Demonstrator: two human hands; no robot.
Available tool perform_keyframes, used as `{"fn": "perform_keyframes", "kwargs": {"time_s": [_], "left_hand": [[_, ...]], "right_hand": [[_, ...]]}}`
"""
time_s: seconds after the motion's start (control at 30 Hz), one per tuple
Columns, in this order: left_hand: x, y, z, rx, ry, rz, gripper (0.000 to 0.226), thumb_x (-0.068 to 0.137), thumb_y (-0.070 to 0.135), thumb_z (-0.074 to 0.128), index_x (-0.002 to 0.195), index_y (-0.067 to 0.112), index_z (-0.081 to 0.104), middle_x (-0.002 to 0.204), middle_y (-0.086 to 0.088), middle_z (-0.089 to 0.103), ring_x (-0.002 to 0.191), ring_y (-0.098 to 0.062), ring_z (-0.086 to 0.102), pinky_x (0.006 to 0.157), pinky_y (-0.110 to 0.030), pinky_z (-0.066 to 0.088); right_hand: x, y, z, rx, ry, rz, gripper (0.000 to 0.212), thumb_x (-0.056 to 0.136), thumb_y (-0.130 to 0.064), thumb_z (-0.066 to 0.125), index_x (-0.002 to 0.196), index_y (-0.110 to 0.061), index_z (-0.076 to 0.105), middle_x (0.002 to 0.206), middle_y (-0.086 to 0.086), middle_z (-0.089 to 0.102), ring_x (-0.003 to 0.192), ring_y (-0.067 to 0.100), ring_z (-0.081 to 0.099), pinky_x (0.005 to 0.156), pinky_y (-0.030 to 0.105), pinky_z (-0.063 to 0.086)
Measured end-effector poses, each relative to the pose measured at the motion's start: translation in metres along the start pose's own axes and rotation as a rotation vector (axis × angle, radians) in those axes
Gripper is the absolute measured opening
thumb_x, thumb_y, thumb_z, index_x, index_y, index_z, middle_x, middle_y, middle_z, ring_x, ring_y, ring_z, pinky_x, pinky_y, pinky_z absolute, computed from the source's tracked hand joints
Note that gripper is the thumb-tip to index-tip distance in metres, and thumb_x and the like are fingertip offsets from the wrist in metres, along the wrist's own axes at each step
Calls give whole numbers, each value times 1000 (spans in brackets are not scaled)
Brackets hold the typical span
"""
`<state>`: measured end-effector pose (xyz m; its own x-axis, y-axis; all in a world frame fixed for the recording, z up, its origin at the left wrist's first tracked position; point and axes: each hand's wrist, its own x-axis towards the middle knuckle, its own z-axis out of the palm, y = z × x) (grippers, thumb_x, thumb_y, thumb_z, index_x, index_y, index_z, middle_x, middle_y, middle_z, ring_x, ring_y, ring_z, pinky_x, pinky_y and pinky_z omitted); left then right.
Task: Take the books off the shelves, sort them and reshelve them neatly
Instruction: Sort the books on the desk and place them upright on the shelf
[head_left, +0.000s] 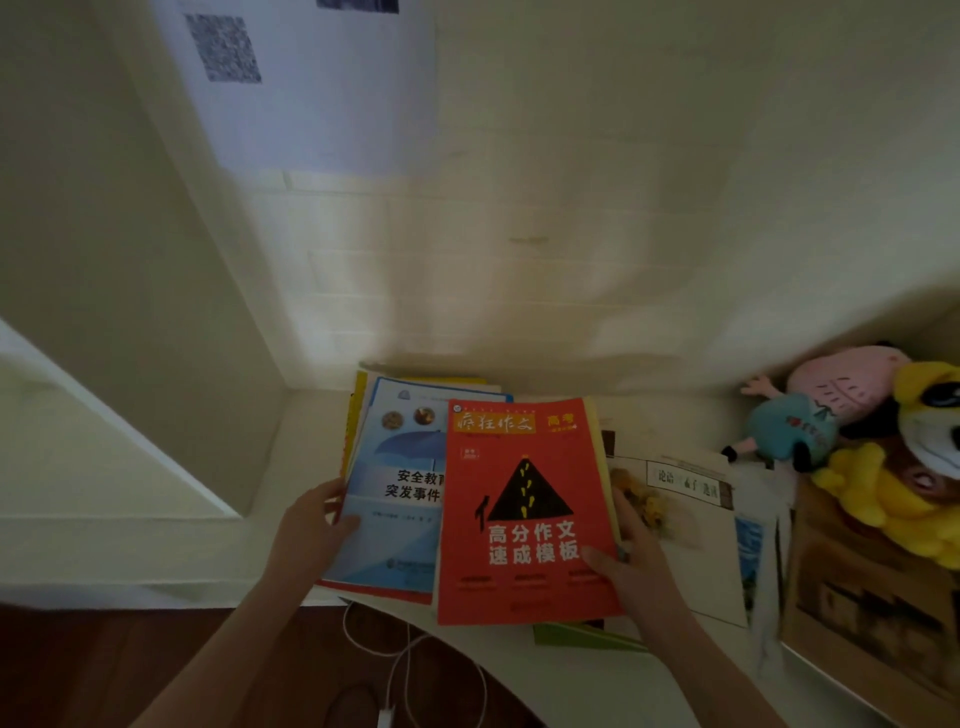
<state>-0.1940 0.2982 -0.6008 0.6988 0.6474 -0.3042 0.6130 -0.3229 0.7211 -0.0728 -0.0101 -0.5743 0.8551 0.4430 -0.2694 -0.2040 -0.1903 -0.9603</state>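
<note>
— What is furthest left?

— A paper sheet with a QR code on the wall. Below it, the left hand grasps the left edge of a blue booklet, thumb on the cover. The booklet tops a small stack lying flat on the white shelf. A white cable trails on the dark floor below.

— And the red book?

— The red book lies just right of the booklet and overlaps its right side. The right hand grips its lower right corner, thumb pressed on the cover and fingers behind the edge.

— Further right?

— A white book lies flat, partly under that hand. Past it, a pink plush toy and a yellow plush toy sit above a cardboard box.
</note>
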Motion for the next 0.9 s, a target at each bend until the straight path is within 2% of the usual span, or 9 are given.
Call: {"fn": "perform_keyframes", "kwargs": {"time_s": [0.1,0.17,0.23,0.3,0.43,0.5,0.67,0.8,0.9], "left_hand": [[2,1,3,69,4,-13,36,88,10,61,124,4,58,116,-15,64,101,-30,60,82,-35,46],[4,3,4,88,-4,-41,30,92,14,56,120,4,60,113,-16,65,94,-29,61,79,-33,45],[6,5,6,84,-15,-71,30,96,21,51,119,4,60,112,-17,65,92,-29,61,77,-32,45],[10,6,6,90,-31,-115,36,97,29,48,120,4,59,116,-17,63,97,-30,60,80,-33,45],[18,4,0,2,-130,-218,57,91,49,52,130,7,52,123,-15,60,108,-29,59,90,-34,46],[19,6,-2,-54,-178,-231,68,83,59,58,129,10,53,117,-13,64,100,-27,63,91,-38,50],[16,14,-2,-48,-228,-187,55,84,44,62,127,11,52,91,-2,64,77,-17,64,69,-25,49],[19,15,-8,33,-213,-201,64,83,45,66,133,10,48,118,-15,62,101,-29,62,88,-38,49],[17,17,-13,5,-239,-236,69,79,51,67,134,12,47,118,-14,62,101,-29,63,93,-43,49]], "right_hand": [[-1,7,4,5,-14,20,99,38,-57,85,126,-40,43,116,-9,58,88,-2,67,61,20,56],[5,17,10,-31,14,73,71,69,-32,79,128,-45,42,121,-3,60,98,9,67,74,35,59],[11,26,22,-122,31,78,62,84,-15,67,132,-46,41,125,0,60,108,19,63,86,50,55],[17,29,39,-205,44,61,67,84,-21,64,139,-44,33,127,-2,56,114,20,58,92,54,50],[23,21,71,-260,-15,89,76,94,-14,55,151,-33,9,142,0,33,128,17,40,108,47,37],[28,19,78,-267,-30,85,79,94,-10,54,153,-28,4,148,-2,26,133,14,34,110,42,34],[35,25,90,-233,-110,63,83,87,-21,65,151,-28,12,143,1,41,130,17,45,103,46,46],[38,27,91,-230,-168,55,93,70,-37,77,144,-45,21,141,4,42,129,21,46,99,51,47],[40,21,89,-210,-230,80,79,78,-28,76,139,-38,27,135,0,49,120,11,55,96,35,52]]}}
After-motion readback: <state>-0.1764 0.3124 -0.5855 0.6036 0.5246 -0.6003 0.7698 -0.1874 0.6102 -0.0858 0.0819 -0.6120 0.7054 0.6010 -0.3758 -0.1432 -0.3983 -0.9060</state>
